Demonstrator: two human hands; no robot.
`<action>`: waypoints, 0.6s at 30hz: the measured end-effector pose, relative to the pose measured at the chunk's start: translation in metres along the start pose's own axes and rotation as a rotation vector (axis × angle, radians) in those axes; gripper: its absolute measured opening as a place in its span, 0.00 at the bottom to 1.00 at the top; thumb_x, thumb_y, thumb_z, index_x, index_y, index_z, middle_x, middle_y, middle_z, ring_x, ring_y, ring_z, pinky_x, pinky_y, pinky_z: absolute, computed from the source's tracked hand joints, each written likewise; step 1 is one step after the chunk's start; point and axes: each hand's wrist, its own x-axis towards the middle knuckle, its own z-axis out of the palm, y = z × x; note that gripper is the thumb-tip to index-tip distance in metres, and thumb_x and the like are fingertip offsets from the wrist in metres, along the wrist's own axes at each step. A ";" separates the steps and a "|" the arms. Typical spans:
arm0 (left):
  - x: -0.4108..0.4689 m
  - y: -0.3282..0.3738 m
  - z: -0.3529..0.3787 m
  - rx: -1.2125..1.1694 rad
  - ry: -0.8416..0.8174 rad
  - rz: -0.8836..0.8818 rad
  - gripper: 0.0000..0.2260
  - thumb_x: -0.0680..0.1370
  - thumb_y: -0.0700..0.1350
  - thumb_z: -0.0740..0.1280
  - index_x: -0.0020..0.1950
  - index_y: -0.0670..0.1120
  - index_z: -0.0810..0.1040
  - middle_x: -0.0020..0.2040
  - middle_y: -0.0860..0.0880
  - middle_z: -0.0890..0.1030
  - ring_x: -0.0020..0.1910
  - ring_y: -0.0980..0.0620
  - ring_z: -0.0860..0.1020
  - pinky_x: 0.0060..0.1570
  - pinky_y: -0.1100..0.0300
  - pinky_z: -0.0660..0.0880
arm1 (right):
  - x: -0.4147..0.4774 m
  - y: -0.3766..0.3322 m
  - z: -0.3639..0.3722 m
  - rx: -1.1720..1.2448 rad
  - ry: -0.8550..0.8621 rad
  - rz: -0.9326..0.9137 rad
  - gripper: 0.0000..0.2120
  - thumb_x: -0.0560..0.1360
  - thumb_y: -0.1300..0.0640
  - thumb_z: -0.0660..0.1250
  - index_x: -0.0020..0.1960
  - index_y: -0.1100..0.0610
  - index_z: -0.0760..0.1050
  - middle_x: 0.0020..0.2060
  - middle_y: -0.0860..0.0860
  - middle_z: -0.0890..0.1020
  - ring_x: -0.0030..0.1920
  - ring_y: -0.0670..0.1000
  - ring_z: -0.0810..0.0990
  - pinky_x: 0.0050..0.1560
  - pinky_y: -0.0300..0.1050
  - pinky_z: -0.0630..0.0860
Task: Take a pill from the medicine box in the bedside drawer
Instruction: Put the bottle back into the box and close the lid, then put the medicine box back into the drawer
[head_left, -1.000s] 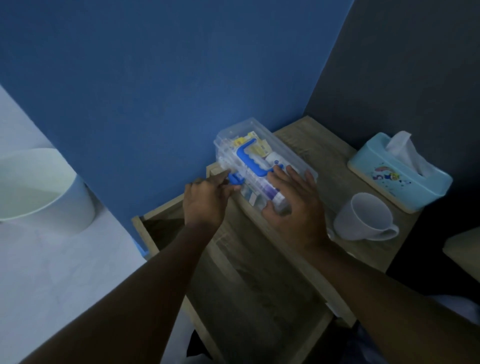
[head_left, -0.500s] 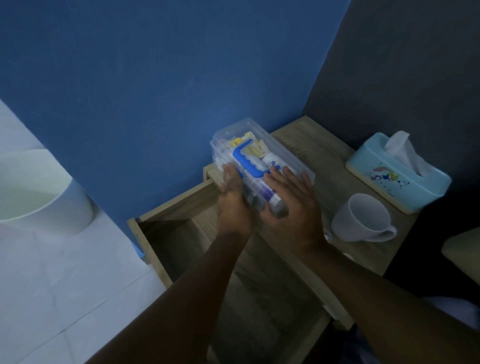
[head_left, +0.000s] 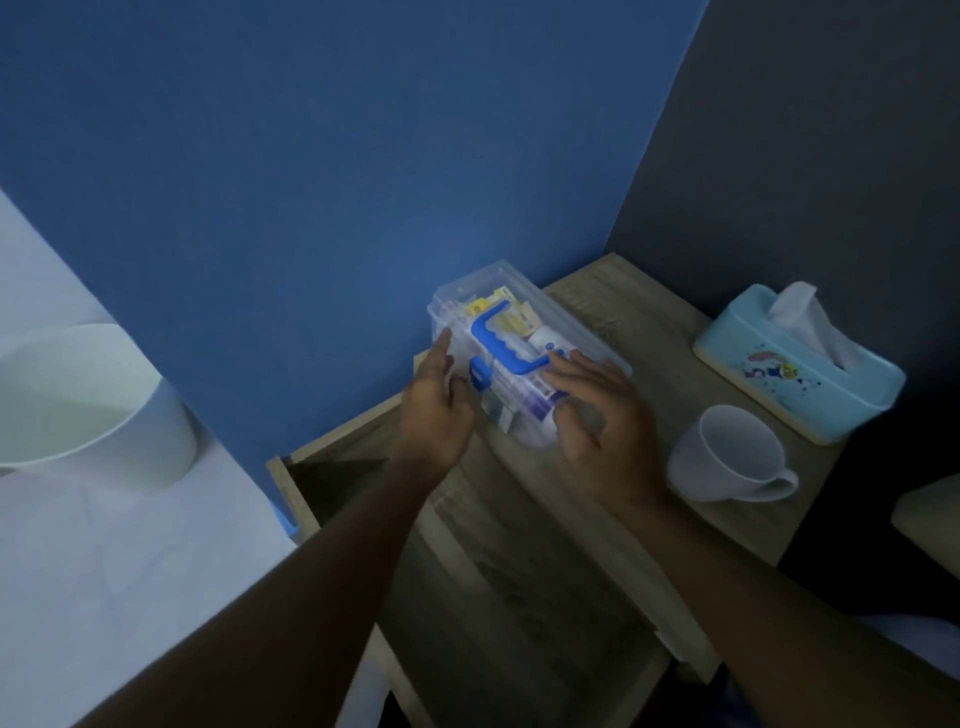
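The clear medicine box (head_left: 511, 358) sits on the bedside table's (head_left: 644, 332) edge above the open drawer (head_left: 519, 571), both the left hand (head_left: 436, 410) and right hand (head_left: 602, 421) loosely open against it, so a careless latch tug could tip it in.

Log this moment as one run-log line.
medicine box: on nightstand top, lid closed | left hand: open at blue latch | right hand: open on lid | drawer: open
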 end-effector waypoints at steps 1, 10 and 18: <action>0.008 0.007 -0.005 0.029 0.050 0.009 0.24 0.83 0.46 0.58 0.79 0.48 0.60 0.73 0.49 0.71 0.60 0.66 0.75 0.51 0.80 0.71 | 0.001 0.001 0.000 0.043 0.030 0.043 0.14 0.78 0.60 0.64 0.62 0.57 0.81 0.66 0.53 0.80 0.69 0.49 0.75 0.68 0.51 0.75; 0.080 0.036 -0.018 0.204 -0.096 -0.206 0.29 0.76 0.63 0.64 0.71 0.47 0.68 0.67 0.45 0.77 0.65 0.43 0.76 0.64 0.50 0.73 | 0.013 0.013 -0.005 0.103 0.108 0.725 0.27 0.78 0.40 0.64 0.72 0.53 0.68 0.61 0.49 0.77 0.47 0.43 0.81 0.38 0.35 0.79; 0.062 0.041 -0.039 0.139 -0.031 -0.273 0.25 0.74 0.56 0.72 0.64 0.41 0.75 0.61 0.41 0.81 0.60 0.41 0.80 0.62 0.46 0.76 | 0.011 0.013 -0.024 0.384 -0.050 0.864 0.15 0.74 0.43 0.71 0.49 0.54 0.83 0.38 0.51 0.88 0.34 0.45 0.87 0.30 0.37 0.78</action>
